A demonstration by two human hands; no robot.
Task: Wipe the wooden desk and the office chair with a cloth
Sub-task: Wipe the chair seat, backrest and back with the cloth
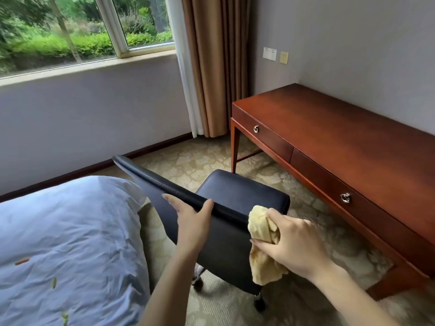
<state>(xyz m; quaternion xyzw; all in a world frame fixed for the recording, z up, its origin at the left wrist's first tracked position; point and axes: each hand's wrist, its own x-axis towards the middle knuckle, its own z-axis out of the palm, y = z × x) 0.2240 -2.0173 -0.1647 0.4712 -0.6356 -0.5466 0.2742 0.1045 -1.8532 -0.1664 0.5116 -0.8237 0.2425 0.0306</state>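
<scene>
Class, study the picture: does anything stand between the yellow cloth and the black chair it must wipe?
Nothing visible does. The right hand grips the cloth right against the back of the chair, at its top edge. Only the left hand, holding that edge further along, would block a wipe in that direction.

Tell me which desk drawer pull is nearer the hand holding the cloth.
The ring pull on the drawer farther from the curtain, close to the right hand gripping the cloth. The other pull sits at the curtain end.
</scene>
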